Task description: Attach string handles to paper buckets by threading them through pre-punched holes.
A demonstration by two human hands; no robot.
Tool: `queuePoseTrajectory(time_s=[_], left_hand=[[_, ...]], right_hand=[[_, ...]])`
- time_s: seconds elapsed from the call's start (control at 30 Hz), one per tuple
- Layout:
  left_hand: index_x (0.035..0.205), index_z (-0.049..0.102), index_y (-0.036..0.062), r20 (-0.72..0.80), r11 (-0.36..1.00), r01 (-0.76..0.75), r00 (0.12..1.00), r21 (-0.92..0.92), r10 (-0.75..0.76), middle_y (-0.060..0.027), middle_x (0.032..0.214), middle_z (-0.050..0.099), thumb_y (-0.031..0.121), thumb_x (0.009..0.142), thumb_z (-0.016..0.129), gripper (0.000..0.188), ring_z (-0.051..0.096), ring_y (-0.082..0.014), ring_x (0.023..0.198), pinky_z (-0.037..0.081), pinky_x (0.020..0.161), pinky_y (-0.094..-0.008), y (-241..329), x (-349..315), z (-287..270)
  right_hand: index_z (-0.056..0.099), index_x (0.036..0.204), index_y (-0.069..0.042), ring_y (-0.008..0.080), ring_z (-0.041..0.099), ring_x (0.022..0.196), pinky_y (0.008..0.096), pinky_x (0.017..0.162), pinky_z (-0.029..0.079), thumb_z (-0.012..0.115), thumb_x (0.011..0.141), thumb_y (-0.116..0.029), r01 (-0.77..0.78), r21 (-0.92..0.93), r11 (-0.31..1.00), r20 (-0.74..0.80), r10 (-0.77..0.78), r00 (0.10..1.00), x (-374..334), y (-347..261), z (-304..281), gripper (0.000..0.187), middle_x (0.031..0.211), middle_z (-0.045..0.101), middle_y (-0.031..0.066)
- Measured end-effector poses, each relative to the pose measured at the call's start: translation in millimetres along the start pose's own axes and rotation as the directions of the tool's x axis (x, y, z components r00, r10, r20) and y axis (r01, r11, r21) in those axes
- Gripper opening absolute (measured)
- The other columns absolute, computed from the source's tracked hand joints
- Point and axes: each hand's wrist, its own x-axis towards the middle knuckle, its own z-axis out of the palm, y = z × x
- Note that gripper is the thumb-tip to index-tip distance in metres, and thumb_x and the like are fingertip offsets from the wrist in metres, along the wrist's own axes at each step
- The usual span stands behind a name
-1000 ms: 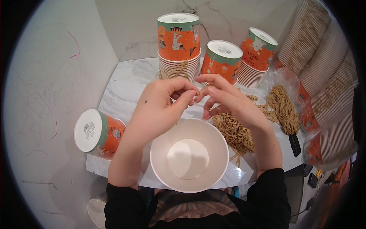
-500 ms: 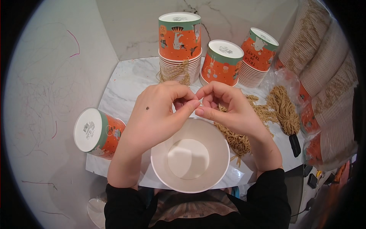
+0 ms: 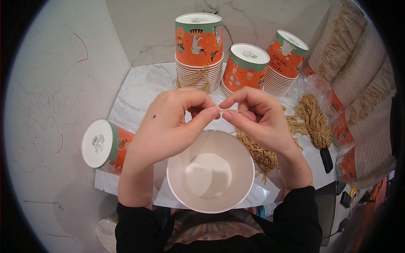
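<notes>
A short thin tan cord (image 3: 236, 111) is pinched between my two hands above the table. My left hand (image 3: 175, 122) is closed, its thumb and forefinger pressed together at one end of the cord. Thumb and fingertips of my right hand (image 3: 261, 120) grip it just beside them, with part of the strand showing along the fingers. Below my hands stands a paper tub (image 3: 178, 170), mouth up, with nothing inside. Past my right wrist lies a loose bundle of tan cord (image 3: 259, 157), partly hidden by the hand.
Upside-down orange-and-green tubs stand behind: a tall stack (image 3: 198, 46) with cord draped on it, a shorter tub (image 3: 244, 71) and another stack (image 3: 286, 63). One tub (image 3: 101, 145) tilts at the left. A tied cord hank (image 3: 314, 122) and bagged tub stacks (image 3: 363, 88) are at right.
My fingertips have drawn slightly apart, and more of the cord now shows between and along them. My right hand has turned a little; the tubs have not moved.
</notes>
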Motion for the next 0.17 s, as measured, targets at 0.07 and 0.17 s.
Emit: queuePoseTrajectory(time_s=[0.07,0.17], left_hand=[[0.092,0.074,0.0029,0.005,1.000,0.001,1.000,-0.011,-0.001,0.0012,0.082,0.069,0.016,0.094,0.069,0.014,0.053,-0.0033,0.070,0.036,0.058,-0.0225,-1.9,-0.4,-0.2],[0.093,0.073,0.0032,0.002,0.998,-0.069,0.998,0.008,0.069,0.0006,0.085,0.070,0.016,0.096,0.068,0.015,0.054,-0.0048,0.073,0.038,0.060,-0.0228,-4.4,0.8,0.8]], right_hand=[[0.069,0.102,-0.001,-0.0031,0.034,0.061,0.0179,0.055,0.024,0.072,0.093,-0.001,0.023,0.007,1.000,-0.008,-0.023,1.000,0.5,1.1,-0.1,0.009,0.070,0.045,-0.0130],[0.070,0.104,-0.001,-0.0041,0.035,0.062,0.0172,0.054,0.024,0.072,0.093,-0.001,0.021,-0.037,0.999,0.002,-0.021,1.000,-1.0,-1.5,-2.1,0.011,0.071,0.048,-0.0123]])
